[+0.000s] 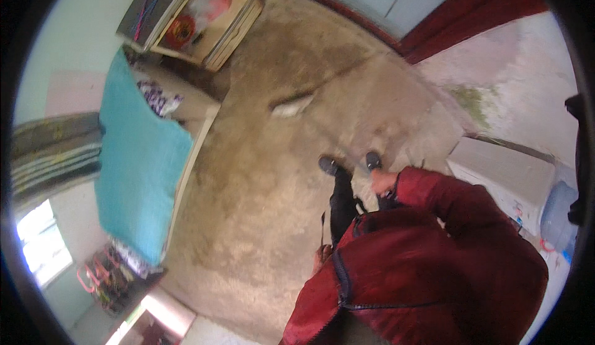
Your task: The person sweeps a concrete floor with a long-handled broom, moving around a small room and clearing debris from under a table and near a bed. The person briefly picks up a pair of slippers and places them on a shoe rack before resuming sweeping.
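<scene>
My right hand (383, 182) is in front of my legs, its fingers curled around the thin, blurred handle (344, 147) of what looks like a mop. The handle slants away to a flat head (293, 106), pale with a dark edge, resting on the floor. My left hand (321, 255) shows only in part beside the front of my red jacket (399, 261). Dark straps or cords hang close to it, and whether it grips anything is unclear. Both dark shoes (328, 164) stand on the floor.
A bed with a turquoise cover (139, 159) runs along the left. Beyond it stands a wooden cabinet (232, 29) with things inside. A red door frame (455, 24) is at upper right. To my right are a white box-like unit (504, 173) and a blue water bottle (560, 215).
</scene>
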Tool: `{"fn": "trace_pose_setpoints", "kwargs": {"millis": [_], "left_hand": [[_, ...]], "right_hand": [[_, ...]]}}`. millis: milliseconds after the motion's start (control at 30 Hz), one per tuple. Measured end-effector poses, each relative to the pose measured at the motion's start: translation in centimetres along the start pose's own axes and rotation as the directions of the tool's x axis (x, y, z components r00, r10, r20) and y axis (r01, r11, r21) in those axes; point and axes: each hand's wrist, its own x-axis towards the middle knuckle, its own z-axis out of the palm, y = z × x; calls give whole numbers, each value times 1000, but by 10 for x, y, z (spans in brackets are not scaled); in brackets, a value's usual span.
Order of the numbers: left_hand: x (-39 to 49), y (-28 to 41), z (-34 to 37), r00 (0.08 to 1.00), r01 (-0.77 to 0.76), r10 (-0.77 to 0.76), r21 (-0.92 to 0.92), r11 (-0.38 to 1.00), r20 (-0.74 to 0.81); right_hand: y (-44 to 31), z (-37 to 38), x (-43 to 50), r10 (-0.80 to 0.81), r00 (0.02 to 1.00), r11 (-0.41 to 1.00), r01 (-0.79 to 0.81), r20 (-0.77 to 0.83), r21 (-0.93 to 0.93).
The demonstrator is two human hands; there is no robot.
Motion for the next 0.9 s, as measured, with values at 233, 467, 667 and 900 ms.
{"fn": "trace_pose_setpoints", "kwargs": {"millis": [233, 467, 667, 900], "left_hand": [[32, 16, -54, 932, 280, -363, -620, 733, -9], [58, 3, -71, 941, 249, -336, -585, 772, -44], [84, 10, -74, 942, 263, -334, -693, 671, 35], [102, 76, -81, 928, 269, -369, -586, 764, -56]], "right_hand": [[-74, -61, -4, 244, 952, 566, -294, 184, 770], [-59, -103, -42, 206, 973, 237, -157, 109, 959], [-28, -189, -59, 235, 971, -19, 53, -47, 998], [74, -339, 33, -240, 760, 902, 405, -605, 151]]}}
